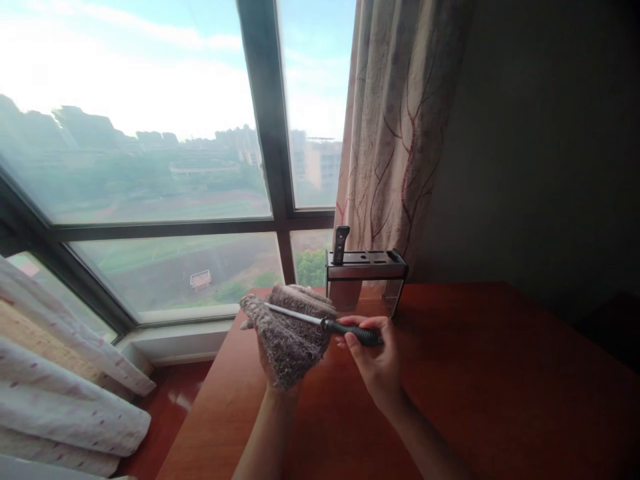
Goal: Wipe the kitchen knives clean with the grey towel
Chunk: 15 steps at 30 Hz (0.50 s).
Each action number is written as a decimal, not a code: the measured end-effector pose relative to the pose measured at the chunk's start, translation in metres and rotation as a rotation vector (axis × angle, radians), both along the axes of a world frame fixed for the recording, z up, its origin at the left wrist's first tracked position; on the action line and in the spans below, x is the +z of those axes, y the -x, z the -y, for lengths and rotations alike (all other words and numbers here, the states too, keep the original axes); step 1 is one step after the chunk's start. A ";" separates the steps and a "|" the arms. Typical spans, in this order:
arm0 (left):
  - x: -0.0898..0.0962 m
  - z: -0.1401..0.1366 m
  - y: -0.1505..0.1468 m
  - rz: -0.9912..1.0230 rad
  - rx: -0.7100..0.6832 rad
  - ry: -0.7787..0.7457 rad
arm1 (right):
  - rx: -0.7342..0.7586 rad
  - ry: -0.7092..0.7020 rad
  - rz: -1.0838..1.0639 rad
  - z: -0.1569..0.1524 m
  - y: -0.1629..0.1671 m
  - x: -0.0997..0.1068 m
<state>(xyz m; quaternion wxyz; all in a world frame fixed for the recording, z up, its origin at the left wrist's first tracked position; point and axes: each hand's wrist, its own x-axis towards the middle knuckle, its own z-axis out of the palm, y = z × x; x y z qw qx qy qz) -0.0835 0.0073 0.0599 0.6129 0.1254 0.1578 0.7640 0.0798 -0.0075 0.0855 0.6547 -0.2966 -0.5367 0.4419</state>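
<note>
Bare forearms extend over a reddish-brown wooden surface. The right grip is closed, thumb and fingers pinching the handle end of a slim silvery rod with a black ribbed handle, held above the surface. Its shaft lies across a shaggy grey-brown cloth draped over the left grip; fingers there are hidden, so their closure cannot be told. Beyond stands a metal-topped holder.
</note>
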 end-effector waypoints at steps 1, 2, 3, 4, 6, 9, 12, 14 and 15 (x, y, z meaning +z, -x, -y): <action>-0.003 0.000 0.003 0.031 0.011 0.007 | -0.009 0.016 0.068 -0.005 0.000 -0.010; -0.005 0.000 0.004 0.053 0.022 0.028 | -0.028 0.028 0.153 -0.012 -0.001 -0.020; -0.006 0.000 0.005 0.069 0.029 0.055 | -0.037 0.048 0.230 -0.018 -0.003 -0.029; -0.007 0.000 0.005 0.079 0.029 0.076 | -0.023 0.080 0.284 -0.024 -0.006 -0.036; -0.006 0.000 0.005 0.079 0.024 0.091 | 0.085 0.170 0.314 -0.032 -0.012 -0.049; -0.007 -0.001 0.006 0.041 -0.006 0.075 | 0.362 0.284 0.349 -0.034 -0.018 -0.059; -0.013 -0.001 0.013 0.015 -0.013 0.100 | 0.580 0.381 0.395 -0.027 -0.016 -0.062; -0.018 -0.001 0.019 -0.005 0.002 0.129 | 0.652 0.424 0.412 -0.021 -0.012 -0.064; -0.020 -0.002 0.022 -0.016 0.001 0.139 | 0.657 0.419 0.428 -0.018 -0.009 -0.064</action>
